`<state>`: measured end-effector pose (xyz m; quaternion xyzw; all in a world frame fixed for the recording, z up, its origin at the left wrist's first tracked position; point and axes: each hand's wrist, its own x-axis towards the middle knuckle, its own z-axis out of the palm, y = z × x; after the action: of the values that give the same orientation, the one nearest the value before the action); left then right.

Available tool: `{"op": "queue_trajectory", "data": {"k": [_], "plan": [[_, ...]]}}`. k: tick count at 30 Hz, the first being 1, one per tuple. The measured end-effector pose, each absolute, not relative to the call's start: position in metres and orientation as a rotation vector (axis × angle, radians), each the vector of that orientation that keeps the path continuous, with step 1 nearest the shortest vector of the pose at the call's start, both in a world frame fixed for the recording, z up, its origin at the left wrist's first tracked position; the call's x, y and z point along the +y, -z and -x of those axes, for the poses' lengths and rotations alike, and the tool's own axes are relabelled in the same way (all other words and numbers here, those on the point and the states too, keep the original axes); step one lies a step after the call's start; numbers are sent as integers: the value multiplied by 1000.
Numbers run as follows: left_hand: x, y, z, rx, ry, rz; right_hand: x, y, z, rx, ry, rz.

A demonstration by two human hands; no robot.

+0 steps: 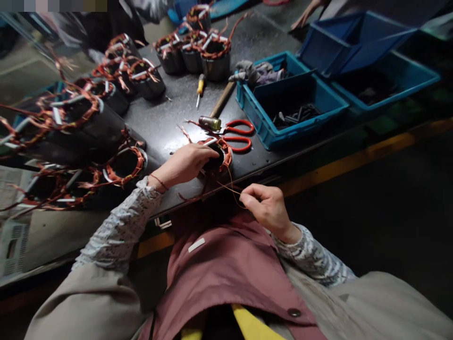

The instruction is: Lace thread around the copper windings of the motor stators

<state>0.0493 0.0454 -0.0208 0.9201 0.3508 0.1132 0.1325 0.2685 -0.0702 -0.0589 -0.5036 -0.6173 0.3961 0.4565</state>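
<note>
A motor stator (228, 158) with a copper winding ring stands upright at the table's front edge. My left hand (187, 163) lies over its near left side, fingers curled over the rim and into the bore. A thin thread (230, 175) runs from the winding to my right hand (265, 205), which is closed in a pinch on it, in front of the table edge. Just behind the stator lie red-handled scissors (242, 144) and a hammer (210, 123). Part of the winding is hidden under my left hand.
Several wound stators (123, 167) stand stacked at the left, others (215, 63) at the back. A yellow screwdriver (200, 86) lies on the table (177, 113). Blue bins (264, 132) with dark parts are at the right, gloves (264, 73) on one. Other people's arms (307, 14) show behind.
</note>
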Motion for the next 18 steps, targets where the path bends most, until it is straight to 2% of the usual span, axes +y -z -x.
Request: {"op": "queue_trajectory", "data": {"k": [10,18], "plan": [[40,17,-49,1076,-376,-2655,-56,70,-265,-1403,-1020,1411],[41,21,-48,1055,-390,-2638,-62,59,-261,-1200,-1143,1338]]}}
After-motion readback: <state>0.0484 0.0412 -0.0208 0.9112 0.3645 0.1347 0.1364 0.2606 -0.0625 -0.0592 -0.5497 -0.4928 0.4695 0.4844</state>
